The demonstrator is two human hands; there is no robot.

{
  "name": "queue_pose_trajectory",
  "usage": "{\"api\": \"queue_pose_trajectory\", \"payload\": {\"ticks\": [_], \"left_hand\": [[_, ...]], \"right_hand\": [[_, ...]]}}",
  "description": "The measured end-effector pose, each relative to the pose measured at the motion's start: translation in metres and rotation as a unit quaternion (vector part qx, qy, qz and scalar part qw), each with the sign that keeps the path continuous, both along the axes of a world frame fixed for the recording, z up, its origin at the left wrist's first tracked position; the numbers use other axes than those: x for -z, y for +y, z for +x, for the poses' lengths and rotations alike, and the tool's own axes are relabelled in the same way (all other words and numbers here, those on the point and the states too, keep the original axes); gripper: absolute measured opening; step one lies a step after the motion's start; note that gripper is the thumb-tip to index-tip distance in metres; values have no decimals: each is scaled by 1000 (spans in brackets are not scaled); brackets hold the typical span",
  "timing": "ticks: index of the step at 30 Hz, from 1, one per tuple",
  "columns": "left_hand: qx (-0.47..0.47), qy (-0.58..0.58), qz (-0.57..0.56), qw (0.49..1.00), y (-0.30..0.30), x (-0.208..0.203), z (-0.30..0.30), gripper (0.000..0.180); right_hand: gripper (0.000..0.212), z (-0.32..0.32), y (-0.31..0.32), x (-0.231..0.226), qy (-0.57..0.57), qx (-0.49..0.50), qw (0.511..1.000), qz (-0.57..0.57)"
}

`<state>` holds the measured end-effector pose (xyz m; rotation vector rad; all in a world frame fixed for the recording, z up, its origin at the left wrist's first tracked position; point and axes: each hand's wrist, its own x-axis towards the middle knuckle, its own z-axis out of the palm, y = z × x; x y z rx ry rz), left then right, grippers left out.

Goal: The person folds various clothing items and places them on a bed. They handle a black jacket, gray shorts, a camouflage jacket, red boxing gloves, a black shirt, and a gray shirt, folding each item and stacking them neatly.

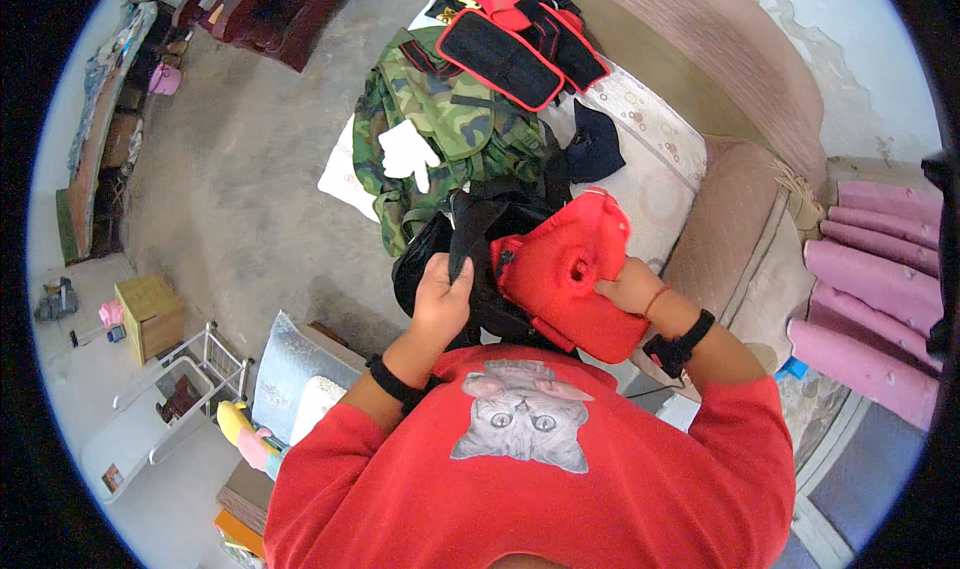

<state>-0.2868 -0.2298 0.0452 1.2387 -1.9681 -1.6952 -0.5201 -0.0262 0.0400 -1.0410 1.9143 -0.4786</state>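
Observation:
My left hand (442, 294) is closed on a black strap (468, 234) at the rim of a dark bag (415, 269). With its fingers bent round the edge, my right hand (632, 287) grips a red padded piece (565, 259) that has a round, hole-like mark. The padded piece lies over the right part of the bag's mouth and hides much of its inside. Just beyond is a camouflage backpack (440, 119), with a white glove (407, 155) on top. A dark cloth item (594, 144) rests to its right.
Black pads with red edging (500, 59) lie at the far end of a sofa cover (650, 119). A brown bolster (722, 209) is to the right, near pink cushions (860, 279). At left are a white metal rack (195, 369) and a cardboard box (150, 317).

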Motion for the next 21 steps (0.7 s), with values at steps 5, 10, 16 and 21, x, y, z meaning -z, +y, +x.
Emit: {"api": "queue_pose_trajectory", "payload": {"ticks": [5, 10, 16, 21], "left_hand": [[164, -49, 53, 984, 19, -16, -8, 33], [366, -72, 42, 927, 22, -24, 3, 51], [390, -16, 26, 920, -14, 5, 23, 45], [321, -118, 86, 936, -40, 19, 53, 44]], "right_hand": [[33, 27, -50, 28, 7, -86, 996, 26], [30, 21, -95, 48, 107, 127, 986, 34], [27, 127, -130, 99, 81, 182, 974, 109], [25, 107, -152, 127, 75, 29, 978, 194]]}}
